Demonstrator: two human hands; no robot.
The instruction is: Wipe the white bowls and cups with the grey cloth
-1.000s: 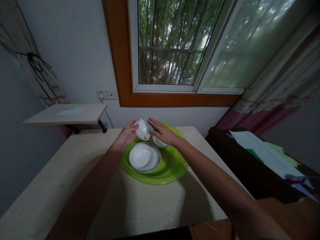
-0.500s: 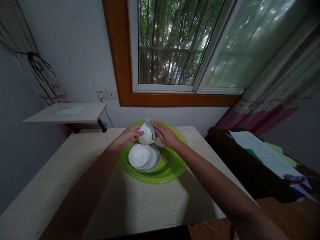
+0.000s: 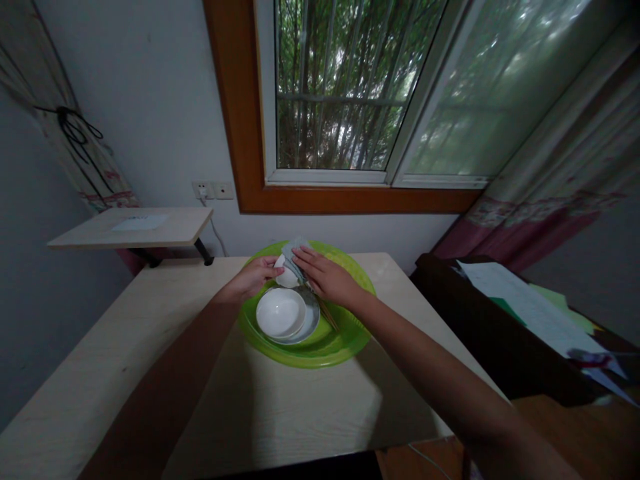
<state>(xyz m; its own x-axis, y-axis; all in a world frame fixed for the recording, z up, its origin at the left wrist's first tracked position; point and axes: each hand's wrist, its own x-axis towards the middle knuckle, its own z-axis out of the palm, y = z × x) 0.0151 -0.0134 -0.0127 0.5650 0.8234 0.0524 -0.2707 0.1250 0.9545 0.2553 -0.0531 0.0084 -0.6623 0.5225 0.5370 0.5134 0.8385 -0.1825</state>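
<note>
My left hand (image 3: 260, 275) grips a small white bowl (image 3: 287, 277) by its left edge, thumb over the near side. A grey-green cloth (image 3: 295, 249) lies across the bowl, and my right hand (image 3: 325, 272) presses it there with the fingers stretched over it. Both hands are above a large green basin (image 3: 320, 360). Inside it, nearer to me, a white bowl (image 3: 281, 312) rests on a white plate (image 3: 314, 319). Wooden chopsticks (image 3: 329, 317) lean beside them, their far ends hidden under my right hand.
The basin stands on a pale wooden table (image 3: 305, 413) against the wall under a window (image 3: 350, 100). At the left is a small raised shelf (image 3: 175, 227) with a paper on it. Papers (image 3: 530, 307) lie on a dark piece of furniture to the right.
My right hand and the cloth have slid from the bowl's right edge leftward over its face, covering more of it. My left hand has stayed nearly in place.
</note>
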